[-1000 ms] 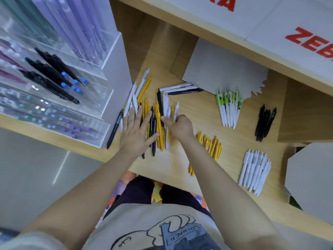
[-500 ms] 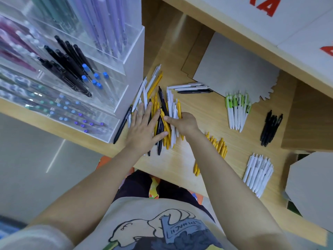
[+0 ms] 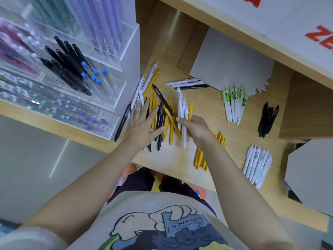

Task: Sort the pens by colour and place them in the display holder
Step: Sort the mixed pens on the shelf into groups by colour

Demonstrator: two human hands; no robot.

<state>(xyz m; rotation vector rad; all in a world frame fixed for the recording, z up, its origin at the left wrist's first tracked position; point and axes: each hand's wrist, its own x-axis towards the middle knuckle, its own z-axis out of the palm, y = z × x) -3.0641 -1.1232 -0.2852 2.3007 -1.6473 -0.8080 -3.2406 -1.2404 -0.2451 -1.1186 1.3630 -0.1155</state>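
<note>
r hand grips white pens; l hand flat on mixed pile

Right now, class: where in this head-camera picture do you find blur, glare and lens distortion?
Head view: the acrylic display holder at left is smeared by blur, with pale glare on its walls; the wide lens bends the shelf edge; the mixed pens between the hands look sharper.

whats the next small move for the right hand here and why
Probably lift the white pens that the right hand grips out of the mixed pile and lay them with the sorted white group; the left hand lies flat on the pile.
</note>
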